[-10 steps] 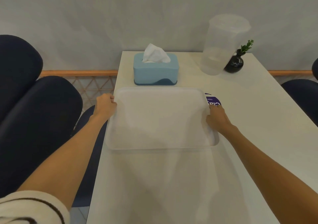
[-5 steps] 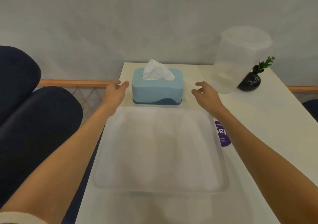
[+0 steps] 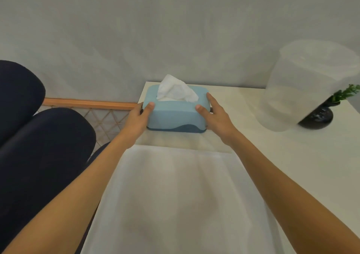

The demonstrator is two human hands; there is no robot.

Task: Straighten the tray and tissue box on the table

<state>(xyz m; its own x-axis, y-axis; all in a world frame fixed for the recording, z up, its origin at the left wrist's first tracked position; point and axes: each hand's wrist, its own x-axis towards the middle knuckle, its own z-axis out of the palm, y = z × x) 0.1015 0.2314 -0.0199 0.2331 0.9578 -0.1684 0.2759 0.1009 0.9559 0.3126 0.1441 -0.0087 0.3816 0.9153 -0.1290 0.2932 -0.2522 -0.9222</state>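
From the head camera I could not see the left hand's point(image 3: 139, 115) outer digits; they were hidden behind the left end of the light-blue rectangular plastic tissue box with a darker blue base point(image 3: 176, 115). The translucent white plastic tray point(image 3: 175, 195) was cut off by the bottom of the frame, and both forearms crossed over its side rims, so I could not make out its near corners. The small black round vase with a green sprig point(image 3: 317, 115) was partly veiled by the clear plastic lidded container point(image 3: 303, 90) standing in front of it.

The tissue box sat at the far left corner of the white surface point(image 3: 292, 156), close to the grey wall and near the left edge, beyond which dark blue padded chairs point(image 3: 39, 136) stood. A bare strip of surface lay between the box and the tray's far rim. Open room stretched to the right, up to the container.

Both hands clasped the tissue box by its short ends: the left thumb lay on the top front corner, and the right hand point(image 3: 216, 117) pressed the right end with thumb and forefinger on top. A crumpled white tissue point(image 3: 176, 91) stood out of the slot between them.
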